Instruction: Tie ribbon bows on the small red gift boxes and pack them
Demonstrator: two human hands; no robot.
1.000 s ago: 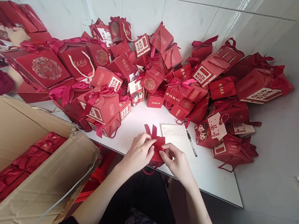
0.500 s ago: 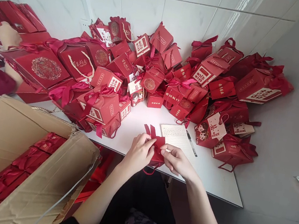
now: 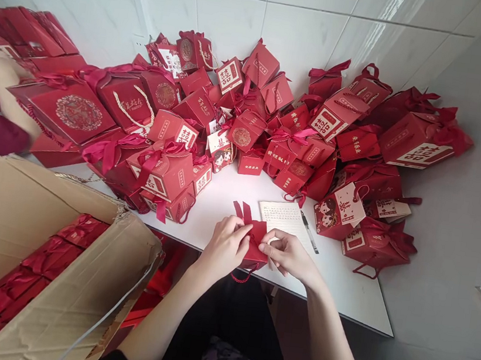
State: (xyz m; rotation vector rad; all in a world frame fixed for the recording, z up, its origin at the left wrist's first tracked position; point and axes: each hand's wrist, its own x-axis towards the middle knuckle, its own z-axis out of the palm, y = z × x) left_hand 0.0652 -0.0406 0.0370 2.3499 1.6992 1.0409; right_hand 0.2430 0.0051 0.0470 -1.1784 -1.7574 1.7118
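Observation:
A small red gift box (image 3: 255,257) with a cord handle sits at the front edge of the white table, between my hands. A red ribbon (image 3: 243,210) stands up from its top, with two tails pointing away from me. My left hand (image 3: 228,240) is closed on the ribbon at the left of the box top. On the right side, my right hand (image 3: 284,252) pinches the ribbon near the knot, its fingers curled. The knot itself is partly hidden by my fingers. Just behind the box lie a handwritten notepad (image 3: 278,213) and a pen (image 3: 309,232).
Many red gift boxes (image 3: 247,129) are heaped along the tiled wall. At the lower left stands an open cardboard carton (image 3: 92,261) holding rows of ribboned red boxes (image 3: 51,256). A co-worker's arm (image 3: 10,91) reaches in at the left. A grey wall (image 3: 450,231) bounds the right.
My right hand has shifted slightly and its fingers have moved at the ribbon. My left hand stays at the box top. The co-worker's hand has drawn back at the left.

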